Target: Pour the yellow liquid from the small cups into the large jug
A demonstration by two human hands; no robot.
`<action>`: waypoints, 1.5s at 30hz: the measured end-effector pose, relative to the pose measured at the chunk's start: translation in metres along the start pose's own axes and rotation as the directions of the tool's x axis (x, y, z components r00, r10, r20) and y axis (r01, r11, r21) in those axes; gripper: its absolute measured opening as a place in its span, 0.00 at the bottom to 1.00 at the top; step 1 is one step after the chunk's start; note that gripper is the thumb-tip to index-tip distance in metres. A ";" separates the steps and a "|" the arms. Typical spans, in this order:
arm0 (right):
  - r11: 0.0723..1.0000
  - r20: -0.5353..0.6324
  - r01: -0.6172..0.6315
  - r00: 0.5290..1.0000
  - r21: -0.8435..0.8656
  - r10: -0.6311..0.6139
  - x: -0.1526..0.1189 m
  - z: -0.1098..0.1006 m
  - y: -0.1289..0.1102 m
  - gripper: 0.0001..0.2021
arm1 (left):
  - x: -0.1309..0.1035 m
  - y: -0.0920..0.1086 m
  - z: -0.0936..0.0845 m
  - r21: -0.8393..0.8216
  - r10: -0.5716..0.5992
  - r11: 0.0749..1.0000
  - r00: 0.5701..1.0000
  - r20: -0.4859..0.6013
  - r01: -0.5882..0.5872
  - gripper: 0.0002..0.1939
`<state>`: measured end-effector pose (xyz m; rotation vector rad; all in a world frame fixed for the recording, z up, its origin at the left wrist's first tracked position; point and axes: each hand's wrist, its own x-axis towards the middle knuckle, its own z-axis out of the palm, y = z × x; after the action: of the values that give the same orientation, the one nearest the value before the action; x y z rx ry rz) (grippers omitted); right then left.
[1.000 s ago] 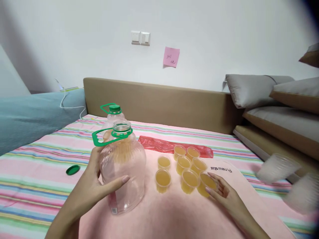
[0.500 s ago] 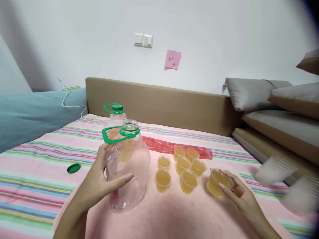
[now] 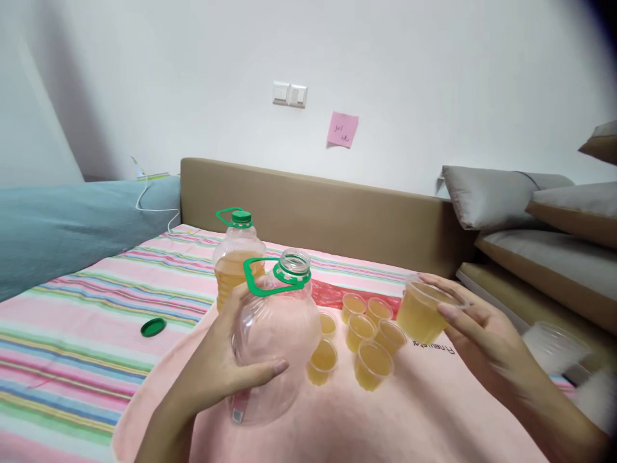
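Note:
My left hand (image 3: 236,360) is wrapped round the side of a clear plastic jug (image 3: 279,341), which has a green handle ring and an uncapped mouth. No liquid shows inside it. On the right, my right hand (image 3: 467,315) grips a clear plastic cup (image 3: 424,312) of yellowish liquid by its rim, raised above the pink cloth. Several similar filled cups (image 3: 373,366) stand grouped between the two hands. Behind the held jug is a second jug (image 3: 236,267), capped in green and partly filled with amber liquid.
A green cap (image 3: 153,327) lies on the striped sheet (image 3: 81,321) at left. Red plastic (image 3: 332,294) lies behind the cups. Blurred stacked clear cups (image 3: 554,344) are at far right, near piled cushions (image 3: 544,244). A brown headboard (image 3: 308,206) stands behind.
My right hand has lifted the filled cup off the pink cloth. My left hand and the jug sit farther right in view, partly because the camera has shifted.

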<state>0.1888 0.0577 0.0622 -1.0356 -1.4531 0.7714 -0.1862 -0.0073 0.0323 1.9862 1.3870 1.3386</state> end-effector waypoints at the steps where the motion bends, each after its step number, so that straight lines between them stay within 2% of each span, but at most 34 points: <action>1: 1.000 0.018 0.012 1.000 0.016 -0.012 0.003 0.008 -0.006 0.28 | -0.001 0.001 0.000 -0.008 -0.001 1.000 1.000 0.010 0.001 0.47; 7: 0.988 0.143 0.015 0.989 0.151 -0.037 0.015 0.052 -0.033 0.28 | -0.002 0.012 0.002 -0.022 0.028 0.999 0.997 0.070 -0.026 0.48; 13: 0.963 0.258 -0.006 0.964 0.270 -0.066 0.017 0.075 -0.050 0.25 | 0.002 0.027 0.001 0.008 0.041 0.999 0.990 0.132 -0.042 0.52; 19: 0.945 0.298 -0.034 0.952 0.325 -0.068 0.019 0.079 -0.055 0.23 | 0.003 0.031 0.003 0.075 -0.014 0.997 0.988 0.151 0.003 0.53; 22: 0.942 0.324 -0.018 0.941 0.334 -0.097 0.020 0.079 -0.054 0.23 | 0.003 0.031 0.004 0.083 0.000 0.996 0.987 0.158 -0.013 0.53; 29: 0.959 0.360 0.038 0.922 0.280 -0.142 0.020 0.078 -0.056 0.23 | 0.003 0.028 0.004 0.066 0.001 0.998 0.988 0.157 -0.012 0.52; 45: 0.987 0.375 0.053 0.921 0.151 -0.106 0.025 0.075 -0.067 0.30 | 0.000 0.019 0.006 0.023 -0.009 1.000 0.984 0.180 0.005 0.53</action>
<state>0.1034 0.0608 0.1217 -0.7396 -1.7327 1.0411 -0.1712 -0.0145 0.0439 2.0581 1.3286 1.1142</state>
